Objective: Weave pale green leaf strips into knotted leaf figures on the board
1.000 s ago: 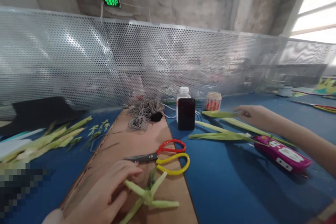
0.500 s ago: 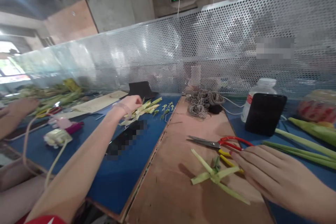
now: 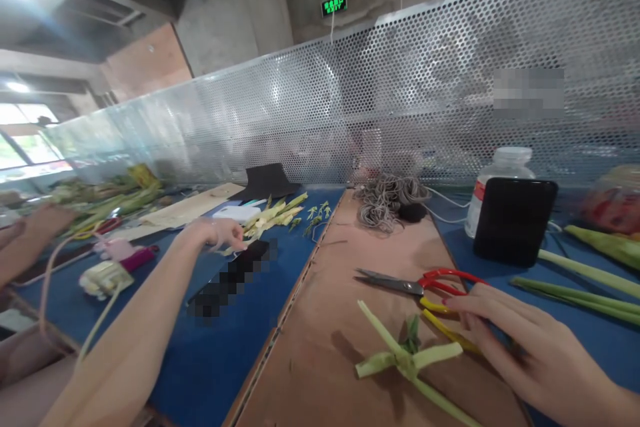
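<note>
A pair of scissors (image 3: 395,281) with one red and one yellow handle points left, its blades a little apart, low over the cardboard. My right hand (image 3: 535,340) has its fingers closed around the handles. Just below the blades, a cross-shaped piece of folded pale green leaf strips (image 3: 406,363) lies on the cardboard, a small darker tuft at its centre. My left hand (image 3: 225,233) reaches across the blue table, fingers pinched together above the upper end of a dark phone-like slab (image 3: 233,277). What they hold, if anything, I cannot make out. A pile of pale leaf strips (image 3: 280,212) lies right beyond it.
A black phone (image 3: 515,223) leans against a plastic bottle (image 3: 475,193). Grey cord (image 3: 387,200) is heaped at the cardboard's (image 3: 340,280) far end. Long green leaves (image 3: 575,297) lie at right. A co-worker's hand (image 3: 47,223) is at far left. A perforated metal screen (image 3: 300,107) stands behind.
My left hand has drawn back from the leaf-strip pile, left and towards me. My right hand's fingers have curled from lying flat to closing on the scissors' handles.
</note>
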`<state>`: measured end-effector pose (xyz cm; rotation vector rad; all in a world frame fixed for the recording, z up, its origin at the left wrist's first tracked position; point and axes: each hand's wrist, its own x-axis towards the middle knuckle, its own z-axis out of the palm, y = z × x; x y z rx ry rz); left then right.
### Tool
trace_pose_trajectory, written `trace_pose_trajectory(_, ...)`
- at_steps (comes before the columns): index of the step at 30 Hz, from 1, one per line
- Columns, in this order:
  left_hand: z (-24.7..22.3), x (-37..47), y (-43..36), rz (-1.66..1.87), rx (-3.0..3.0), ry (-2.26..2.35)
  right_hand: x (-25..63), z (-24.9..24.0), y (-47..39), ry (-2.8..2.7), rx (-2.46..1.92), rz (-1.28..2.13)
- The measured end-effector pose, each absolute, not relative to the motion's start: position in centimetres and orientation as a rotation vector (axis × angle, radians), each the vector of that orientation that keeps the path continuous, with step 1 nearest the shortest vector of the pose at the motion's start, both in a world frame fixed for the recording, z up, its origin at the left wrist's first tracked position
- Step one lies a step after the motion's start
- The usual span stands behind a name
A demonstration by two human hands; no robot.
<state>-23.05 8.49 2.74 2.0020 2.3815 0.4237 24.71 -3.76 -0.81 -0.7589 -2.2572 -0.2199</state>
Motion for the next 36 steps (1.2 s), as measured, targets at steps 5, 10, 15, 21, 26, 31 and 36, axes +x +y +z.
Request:
trace_pose_trajectory(5, 3.7, -22.6, 8.2, 0.404, 2.096, 2.183, 24.7, -0.7, -3.7, -2.261, -0.746, -0.185)
trace_pose_trajectory(10, 4.2, -22.2, 8.7, 0.944, 1.689, 2.152, 24.9, -0.9, -3.5, -2.307, -0.725, -0.196)
trace_pose_trajectory(15, 4.0, -22.4, 9.4, 1.091, 1.53, 2.167, 25.0, -1.5, -3.4, -2.357, -0.736, -0.158)
trace_pose_trajectory(21, 3.3, -23.4, 9.1, 1.267, 1.482, 2.334, 24.9, -1.6, -3.4, -2.296, -0.801, -0.165)
trace_pose_trajectory(26, 2.6, -22.1, 8.9, 0.787, 1.933, 2.452, 24.8, -1.5, -3.3, -2.294, -0.804, -0.187)
trace_pose_trajectory(31, 2.4, -20.7, 9.7, 0.376, 2.075, 2.494, 24.8, -1.5, -3.1, -2.306, -0.81, -0.223)
trace_pose_trajectory(36, 2.0, -19.6, 9.8, 0.272, 2.115, 2.494, 25.0, -1.7, -3.1, -2.269, -0.848, -0.243)
